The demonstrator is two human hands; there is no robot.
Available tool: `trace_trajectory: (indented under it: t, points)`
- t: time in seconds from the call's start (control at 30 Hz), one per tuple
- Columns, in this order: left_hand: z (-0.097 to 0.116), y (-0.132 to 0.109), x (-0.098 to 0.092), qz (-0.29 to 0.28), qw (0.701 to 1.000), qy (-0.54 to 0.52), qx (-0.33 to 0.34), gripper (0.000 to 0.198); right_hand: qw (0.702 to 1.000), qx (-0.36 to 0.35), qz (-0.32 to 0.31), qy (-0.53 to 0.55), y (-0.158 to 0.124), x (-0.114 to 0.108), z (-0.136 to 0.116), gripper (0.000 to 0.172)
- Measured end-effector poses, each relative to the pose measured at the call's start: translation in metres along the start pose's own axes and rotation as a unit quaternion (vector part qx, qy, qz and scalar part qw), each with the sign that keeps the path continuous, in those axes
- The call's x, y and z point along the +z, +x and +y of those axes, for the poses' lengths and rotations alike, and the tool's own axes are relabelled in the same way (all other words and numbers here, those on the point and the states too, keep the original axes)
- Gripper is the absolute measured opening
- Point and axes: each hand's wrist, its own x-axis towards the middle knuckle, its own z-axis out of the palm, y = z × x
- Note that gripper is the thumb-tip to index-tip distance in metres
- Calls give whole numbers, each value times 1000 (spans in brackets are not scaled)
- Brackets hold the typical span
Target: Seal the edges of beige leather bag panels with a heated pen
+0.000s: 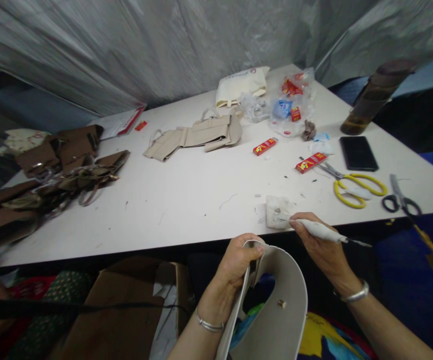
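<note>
My left hand (238, 262) is closed on the top edge of a curved cream leather piece (280, 305) with a small metal stud on its face, held below the table's front edge. My right hand (319, 245) pinches a thin tool wrapped in white tape (319, 229). The tool's tip reaches onto a small white pad (277, 211) at the table's front edge. A silver bangle sits on each wrist.
On the white table (186, 195) lie yellow scissors (355, 187), black scissors (400, 200), a black phone (358, 153), red boxes (310, 162), cream pieces (197, 135), plastic bags (289, 102) and brown leather parts (47, 175). A cardboard box (126, 310) stands below.
</note>
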Motion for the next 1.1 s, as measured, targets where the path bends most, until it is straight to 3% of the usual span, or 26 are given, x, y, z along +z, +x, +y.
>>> trace_trajectory:
  t: [0.23,0.4,0.73,0.9,1.1]
  points:
    - [0,-1,-2,-16,1000,18,-5,40,997,55,17,60,-8,-11,-7,26]
    - [2,-3,1,-36,999,9,-17,43,981,88,-79,152,-14,-12,-25,37]
    - [-1,-3,-1,-68,997,13,-26,46,980,77,-112,147,-12,-6,-26,40]
    - [-3,-4,4,-50,998,16,-16,45,981,72,-127,130,-11,-2,-24,34]
    - [-8,-3,9,-8,1000,17,22,39,987,49,-102,111,-15,5,-16,27]
